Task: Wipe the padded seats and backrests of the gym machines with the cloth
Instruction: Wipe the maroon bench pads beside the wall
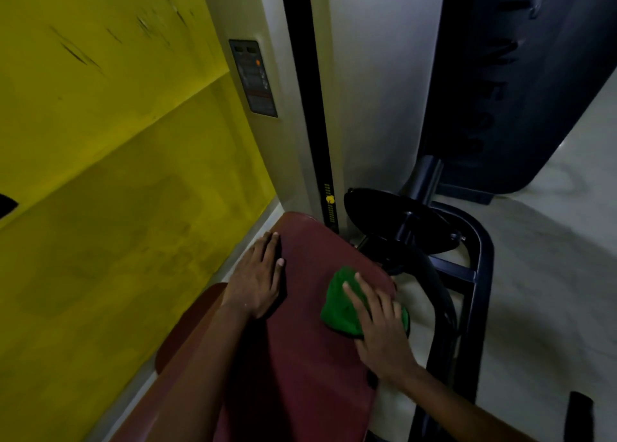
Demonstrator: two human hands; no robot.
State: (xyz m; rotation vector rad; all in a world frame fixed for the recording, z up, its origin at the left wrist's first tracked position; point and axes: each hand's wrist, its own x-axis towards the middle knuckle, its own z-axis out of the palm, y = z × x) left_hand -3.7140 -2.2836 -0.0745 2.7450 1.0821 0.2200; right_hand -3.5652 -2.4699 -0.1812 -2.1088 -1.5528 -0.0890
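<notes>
A dark red padded backrest runs from the bottom centre up toward the wall. A green cloth lies on its right edge near the top. My right hand presses flat on the cloth with fingers spread and straight. My left hand rests on the pad's left edge, fingers extended along its side. A second red pad shows partly behind my left forearm.
A yellow wall stands close on the left. The machine's pale upright column with a black weight slot rises ahead, bearing a label plate. A black disc and frame tubes sit to the right, over pale floor.
</notes>
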